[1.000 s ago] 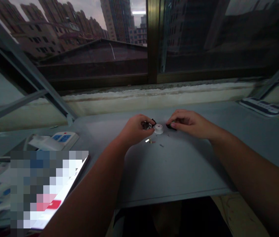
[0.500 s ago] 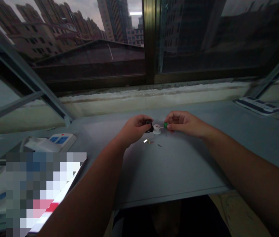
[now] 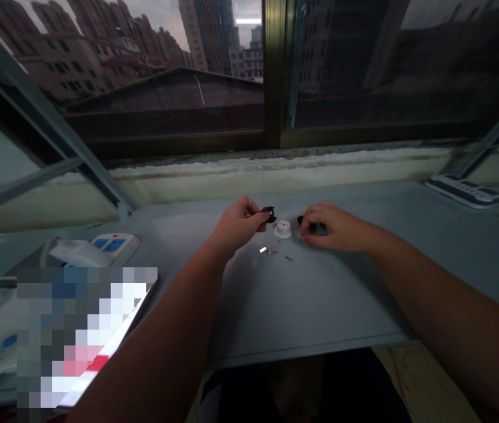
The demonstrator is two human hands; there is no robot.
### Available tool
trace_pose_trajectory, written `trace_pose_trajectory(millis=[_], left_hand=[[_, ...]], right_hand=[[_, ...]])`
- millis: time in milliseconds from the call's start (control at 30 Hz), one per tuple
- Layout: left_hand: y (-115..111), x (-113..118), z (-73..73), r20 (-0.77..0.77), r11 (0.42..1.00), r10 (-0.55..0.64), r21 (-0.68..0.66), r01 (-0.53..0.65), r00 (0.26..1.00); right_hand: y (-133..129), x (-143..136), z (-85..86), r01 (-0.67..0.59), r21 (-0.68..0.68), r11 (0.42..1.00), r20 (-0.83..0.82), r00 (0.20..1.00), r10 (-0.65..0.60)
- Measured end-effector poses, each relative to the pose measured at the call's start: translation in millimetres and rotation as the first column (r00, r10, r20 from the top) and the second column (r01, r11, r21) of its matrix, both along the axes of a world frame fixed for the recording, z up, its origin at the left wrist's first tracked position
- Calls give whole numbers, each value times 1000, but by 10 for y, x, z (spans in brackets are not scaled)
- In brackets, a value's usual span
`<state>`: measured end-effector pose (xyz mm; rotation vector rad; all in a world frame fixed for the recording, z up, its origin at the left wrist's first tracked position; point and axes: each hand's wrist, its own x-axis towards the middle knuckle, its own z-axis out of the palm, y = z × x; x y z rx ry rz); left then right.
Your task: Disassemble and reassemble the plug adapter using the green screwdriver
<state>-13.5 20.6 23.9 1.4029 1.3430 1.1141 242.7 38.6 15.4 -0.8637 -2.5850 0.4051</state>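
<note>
Between my hands a small round white part [image 3: 283, 228] rests on the grey table [image 3: 311, 305]. Left of it, my left hand [image 3: 243, 225] pinches a black curved piece [image 3: 270, 214] between thumb and fingers, raised off the surface. On the other side, my right hand [image 3: 326, 226] is bent down at the tabletop with its fingers curled. A dark object [image 3: 300, 220] shows at its fingertips, and what the fingers hold is too small to make out. Nearer to me lie a shiny bit [image 3: 263, 249], a reddish bit [image 3: 273, 252] and a thin grey bit [image 3: 288, 258].
At the left are a white power strip [image 3: 119, 247] with blue sockets and a blurred-out flat device [image 3: 99, 329]. Another power strip [image 3: 463, 191] lies at the back right. Behind the table stand a window [image 3: 272, 76] and slanted metal frames [image 3: 99, 176].
The green piece at my right fingertips is out of sight, and that hand has lowered and moved slightly right. My left hand has turned the black piece and raised it slightly.
</note>
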Motion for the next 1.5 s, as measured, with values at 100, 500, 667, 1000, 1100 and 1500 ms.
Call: trace_pose_trajectory(millis=[100, 500, 667, 1000, 1100, 1500], left_hand=[[-16, 19, 17, 100, 999, -31, -13, 33, 995], [-85, 73, 67, 230, 978, -80, -171, 121, 970], [-81, 70, 45, 286, 969, -88, -196, 148, 954], [-146, 87, 41, 351, 937, -194, -211, 279, 916], [-143, 70, 17, 338, 921, -255, -201, 334, 906], [-148, 78, -23, 292, 895, -333, -201, 398, 896]], right_hand=[[-78, -115, -26, -80, -34, 996, -2, 997, 80], [-256, -404, -50, -186, -49, 981, 121, 974, 191], [-212, -267, 10, -210, -32, 977, -3, 978, 210], [-85, -5, 92, -5, -11, 1000, -320, 948, 1], [-60, -11, 58, 3, -27, 1000, -323, 946, -12], [-50, -53, -14, -9, -46, 999, -335, 942, -7]])
